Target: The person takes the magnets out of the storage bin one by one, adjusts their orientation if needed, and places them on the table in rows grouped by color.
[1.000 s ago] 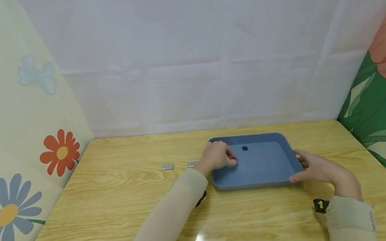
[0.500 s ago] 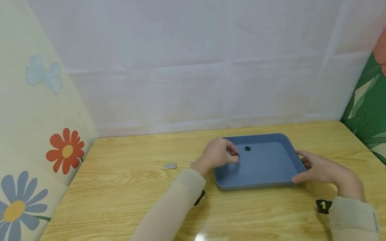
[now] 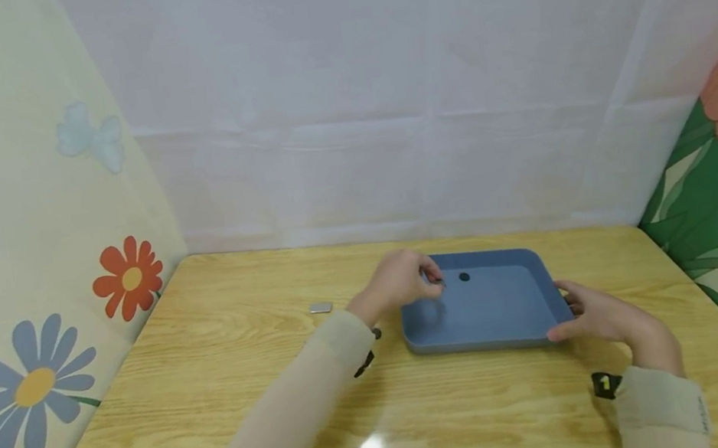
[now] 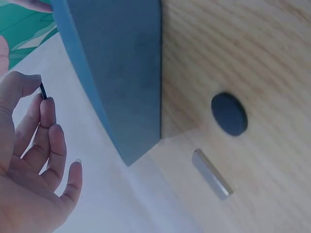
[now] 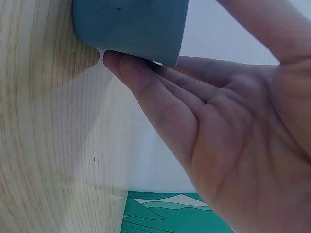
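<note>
Over the left part of a blue rectangular tray [image 3: 503, 303] is my left hand [image 3: 398, 280]. Its thumb and fingertip pinch a thin dark piece [image 4: 43, 91], seen edge-on in the left wrist view, so its full shape is hidden. A black disc [image 3: 464, 277] lies on the tray floor, close to those fingers. My right hand [image 3: 598, 312] holds the tray's right side, thumb at the near corner and fingers against the outer wall. In the right wrist view, the fingers [image 5: 160, 107] touch the tray wall from outside.
On the wooden table [image 3: 500, 420], left of the tray, lies a small silver rectangular piece [image 3: 320, 308]. Another black disc [image 3: 377, 333] sits by my left wrist. A silver block [image 4: 212, 174] lies near that disc. White sheeting [image 3: 314, 107] stands behind the table.
My left hand has risen a little from the tray floor, and its forearm has shifted left, uncovering the black disc by the wrist. The right hand keeps its hold. The head view has shifted slightly.
</note>
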The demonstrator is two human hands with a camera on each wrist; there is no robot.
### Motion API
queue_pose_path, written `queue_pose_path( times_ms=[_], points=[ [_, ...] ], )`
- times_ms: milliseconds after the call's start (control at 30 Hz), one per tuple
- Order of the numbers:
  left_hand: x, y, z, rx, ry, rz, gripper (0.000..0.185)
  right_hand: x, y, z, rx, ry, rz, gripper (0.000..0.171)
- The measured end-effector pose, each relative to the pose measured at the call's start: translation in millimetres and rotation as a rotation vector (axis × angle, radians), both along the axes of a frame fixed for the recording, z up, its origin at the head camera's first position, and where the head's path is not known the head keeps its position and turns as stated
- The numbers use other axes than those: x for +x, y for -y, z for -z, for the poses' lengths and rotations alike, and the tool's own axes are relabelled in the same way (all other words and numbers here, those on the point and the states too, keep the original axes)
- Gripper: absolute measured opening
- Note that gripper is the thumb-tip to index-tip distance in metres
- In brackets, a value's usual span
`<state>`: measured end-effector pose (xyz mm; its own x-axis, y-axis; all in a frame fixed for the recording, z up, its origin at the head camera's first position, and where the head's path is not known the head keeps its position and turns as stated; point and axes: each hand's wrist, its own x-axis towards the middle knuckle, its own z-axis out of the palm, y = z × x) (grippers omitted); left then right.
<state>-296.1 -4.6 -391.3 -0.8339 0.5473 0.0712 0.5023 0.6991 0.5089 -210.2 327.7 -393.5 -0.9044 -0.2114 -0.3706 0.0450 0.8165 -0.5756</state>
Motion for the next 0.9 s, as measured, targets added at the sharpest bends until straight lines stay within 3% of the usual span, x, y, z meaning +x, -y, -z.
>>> queue_pose_path(
  times_ms=[433,900],
  points=[
    [11.3,14,-17.2,-0.010,-0.118,0.035,0.014,1.4,1,-0.5,0.007,-0.002,-0.003,0.116],
    [14.6,29,-13.8,0.054,-0.112,0.043,0.017,-1.0,-1,1.6,-0.001,0.017,0.004,0.119]
  ],
)
